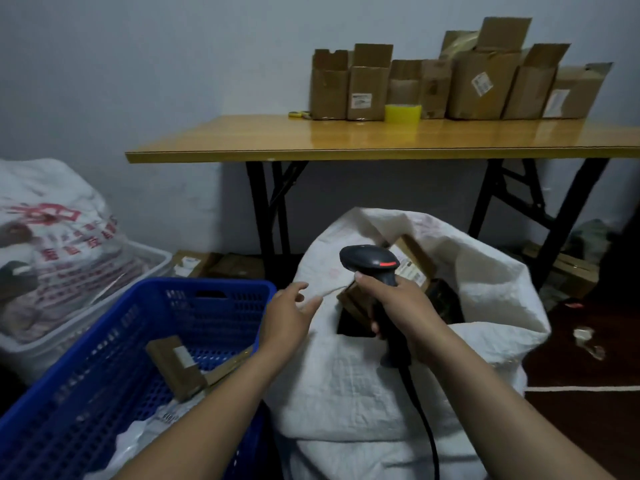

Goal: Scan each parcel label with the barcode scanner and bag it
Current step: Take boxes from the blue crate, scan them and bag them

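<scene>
Blue crate point(104, 358) left of the left hand point(287, 317), cut off at the frame bottom. Brown parcel point(176, 367) leans inside it, label blurred. Left fingers loosely spread, holding nothing, at the white sack point(381, 375) rim. Right hand point(398, 306) fingers wrapped round the scanner point(372, 263) handle over the sack mouth. Labelled parcel point(412, 263) just behind the scanner head, half hidden in the sack. Behind: wooden table point(346, 140), open cardboard boxes point(467, 81), white wall.

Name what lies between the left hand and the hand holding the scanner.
Head view: only the rim of the white sack lies between the left hand and the right hand gripping the barcode scanner.
</scene>
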